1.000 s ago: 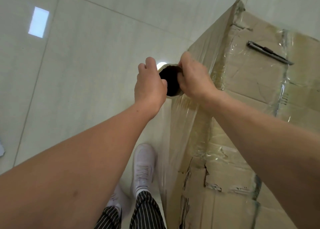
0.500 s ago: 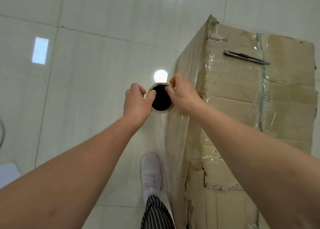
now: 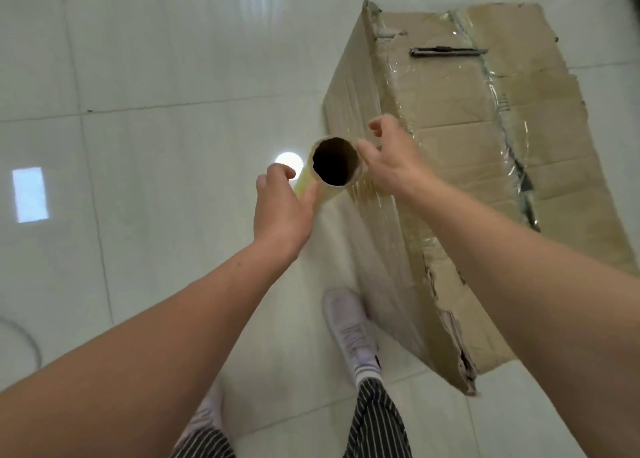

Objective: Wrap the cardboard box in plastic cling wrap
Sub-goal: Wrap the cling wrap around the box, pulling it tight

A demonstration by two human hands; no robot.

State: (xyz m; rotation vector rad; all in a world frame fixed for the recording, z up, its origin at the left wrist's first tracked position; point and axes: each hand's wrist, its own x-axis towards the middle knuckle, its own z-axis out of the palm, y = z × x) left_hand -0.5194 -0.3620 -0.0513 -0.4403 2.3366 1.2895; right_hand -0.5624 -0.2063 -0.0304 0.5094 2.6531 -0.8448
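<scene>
— Brown cardboard box [image 3: 450, 166], where does it stand now?
— On the pale tiled floor [image 3: 156, 59], to the right. Half a second ago its near end ran off the bottom of the view. Now its near left corner shows, torn, and so does the whole taped top, where a grey knife [image 3: 446, 51] lies close to the far edge.
— And the hands?
— Apart. The left hand [image 3: 282, 204] grips the cling wrap roll [image 3: 334, 163] from the side, thumb laid along it (earlier that thumb pinched the rim). The right hand [image 3: 391, 161] has loosened: its fingers are spread and lifted, and only the thumb touches the rim of the core.
— The film itself?
— Hard to make out. A clear sheet [image 3: 363, 198] runs from the roll to the box's left side and is seen only as sheen.
— Anything hidden?
— The roll is seen end-on, so its length is out of sight, and its core is dark inside. The box is closed and its contents are unseen. The left arm covers most of one white shoe [image 3: 207, 412]. The other shoe [image 3: 349, 329] stands just beside the box.
</scene>
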